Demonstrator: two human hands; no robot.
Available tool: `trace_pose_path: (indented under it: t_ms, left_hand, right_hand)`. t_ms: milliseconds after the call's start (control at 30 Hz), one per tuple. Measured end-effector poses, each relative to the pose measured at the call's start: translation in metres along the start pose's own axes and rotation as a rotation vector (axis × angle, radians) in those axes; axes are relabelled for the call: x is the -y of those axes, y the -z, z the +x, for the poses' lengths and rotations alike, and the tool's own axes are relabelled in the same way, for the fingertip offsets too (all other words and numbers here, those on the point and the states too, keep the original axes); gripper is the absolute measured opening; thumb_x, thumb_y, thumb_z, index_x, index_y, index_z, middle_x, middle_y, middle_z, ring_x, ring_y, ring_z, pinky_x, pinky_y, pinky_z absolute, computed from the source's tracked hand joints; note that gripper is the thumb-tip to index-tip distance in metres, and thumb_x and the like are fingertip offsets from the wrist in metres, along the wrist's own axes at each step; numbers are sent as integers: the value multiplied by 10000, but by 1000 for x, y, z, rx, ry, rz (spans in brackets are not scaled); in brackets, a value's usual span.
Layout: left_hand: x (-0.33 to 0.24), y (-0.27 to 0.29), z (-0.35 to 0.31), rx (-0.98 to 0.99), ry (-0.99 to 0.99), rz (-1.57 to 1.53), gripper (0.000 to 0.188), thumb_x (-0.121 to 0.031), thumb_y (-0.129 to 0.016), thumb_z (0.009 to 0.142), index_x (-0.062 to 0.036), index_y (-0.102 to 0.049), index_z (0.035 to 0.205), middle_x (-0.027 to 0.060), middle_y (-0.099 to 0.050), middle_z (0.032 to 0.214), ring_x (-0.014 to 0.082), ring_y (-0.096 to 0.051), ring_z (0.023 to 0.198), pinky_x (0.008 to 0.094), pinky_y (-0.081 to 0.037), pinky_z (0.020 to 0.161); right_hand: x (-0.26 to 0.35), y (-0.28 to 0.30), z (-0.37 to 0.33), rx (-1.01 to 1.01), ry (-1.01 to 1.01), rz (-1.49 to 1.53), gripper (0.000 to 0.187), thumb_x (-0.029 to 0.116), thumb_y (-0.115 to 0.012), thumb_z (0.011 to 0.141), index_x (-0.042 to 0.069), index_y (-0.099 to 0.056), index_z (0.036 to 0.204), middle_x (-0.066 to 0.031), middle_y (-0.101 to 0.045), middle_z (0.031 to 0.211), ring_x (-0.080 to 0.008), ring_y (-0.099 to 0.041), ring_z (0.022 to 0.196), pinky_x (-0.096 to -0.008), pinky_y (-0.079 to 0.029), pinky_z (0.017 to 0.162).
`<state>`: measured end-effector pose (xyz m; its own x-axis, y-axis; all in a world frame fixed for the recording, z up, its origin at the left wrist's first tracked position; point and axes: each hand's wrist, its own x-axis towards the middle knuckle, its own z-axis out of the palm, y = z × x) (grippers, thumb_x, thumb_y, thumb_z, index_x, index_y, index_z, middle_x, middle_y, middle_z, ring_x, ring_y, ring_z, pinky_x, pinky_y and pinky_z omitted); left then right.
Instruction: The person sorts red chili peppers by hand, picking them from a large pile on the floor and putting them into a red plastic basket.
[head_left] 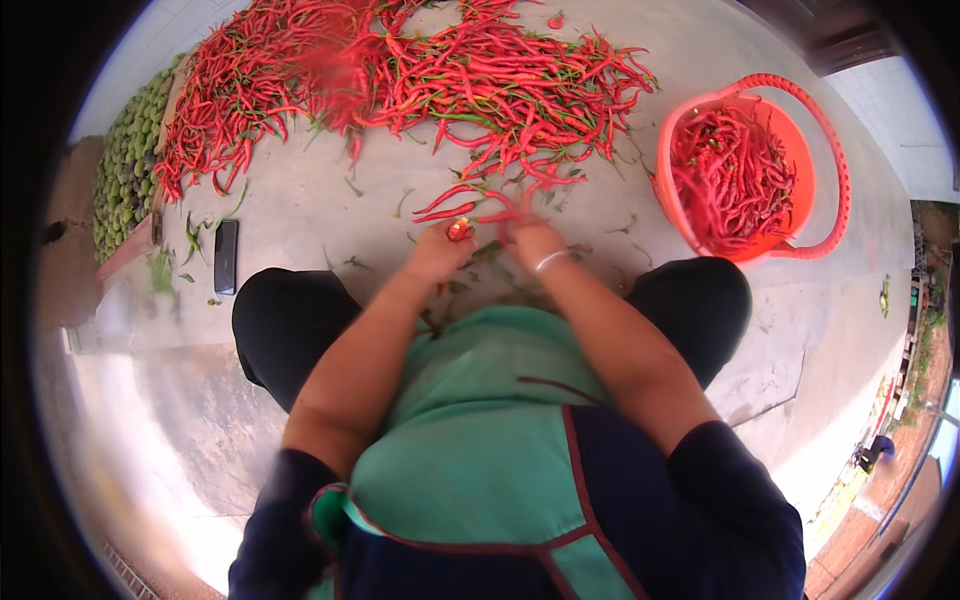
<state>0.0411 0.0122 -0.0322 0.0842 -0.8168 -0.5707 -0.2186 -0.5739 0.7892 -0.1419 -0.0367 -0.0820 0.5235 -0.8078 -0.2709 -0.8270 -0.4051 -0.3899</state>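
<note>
We see a red chili (460,229) in the left hand (437,250), whose fingers are curled closed around it, just in front of the apron (470,470). The right hand (536,243) is beside it, apart by a narrow gap, at a blurred chili (516,213); we cannot tell whether its fingers are clamped on that. Just beyond both hands, loose chilies trail from the ragged near edge of the big chili pile (520,85), leaving us little room forward. Sideways we have more: floor (300,222) strewn with green stems shows between the left hand and the black phone (226,257), and again between the right hand and the orange basket (804,160), part-filled with chilies, its handle (842,165) on the far right side. The bent knees (298,315) bound our space on both sides. Green produce (130,165) is heaped at far left, beside the pile.
</note>
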Motion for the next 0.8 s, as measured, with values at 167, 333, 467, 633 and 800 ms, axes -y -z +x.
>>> trace_pose_path:
  t_ms: [167, 333, 467, 633, 800]
  left_hand:
    - [-3, -13, 7, 10, -389, 203, 286, -133, -650, 749, -65, -598, 1021, 34, -582, 757, 92, -520, 630, 258, -443, 602]
    - [-10, -22, 0, 83, -495, 286, 190, -170, -654, 753, -49, -614, 894, 58, -590, 712, 128, -542, 605, 278, -443, 586]
    - [-27, -23, -17, 80, -356, 566, 215, -255, -629, 765, -43, -595, 761, 83, -589, 632, 195, -562, 560, 315, -437, 554]
    - [-12, -24, -11, 70, -229, 711, 267, -297, -613, 756, -41, -574, 689, 116, -591, 631, 240, -568, 552, 350, -435, 553]
    - [-3, 7, 0, 32, 194, 63, 209, -243, -600, 784, -35, -584, 772, 107, -597, 643, 194, -592, 610, 317, -460, 559]
  right_hand:
    - [10, 46, -11, 44, -22, 335, 187, 226, -591, 770, 45, -629, 797, -118, -617, 730, -265, -594, 757, -373, -461, 676]
    - [11, 67, -26, 121, -82, 660, 199, 249, -584, 773, 54, -626, 768, -100, -610, 666, -291, -584, 678, -379, -451, 630]
    - [19, 63, -33, 2, 38, 196, 195, 238, -571, 771, 51, -624, 781, -119, -621, 727, -272, -594, 713, -379, -458, 642]
    - [37, 41, -28, -7, 100, -162, 142, 156, -533, 752, 56, -612, 815, -116, -618, 802, -271, -595, 767, -402, -467, 668]
    - [30, 25, -4, -25, 185, -191, 168, 111, -527, 720, 47, -601, 856, -109, -600, 875, -277, -572, 836, -376, -469, 720]
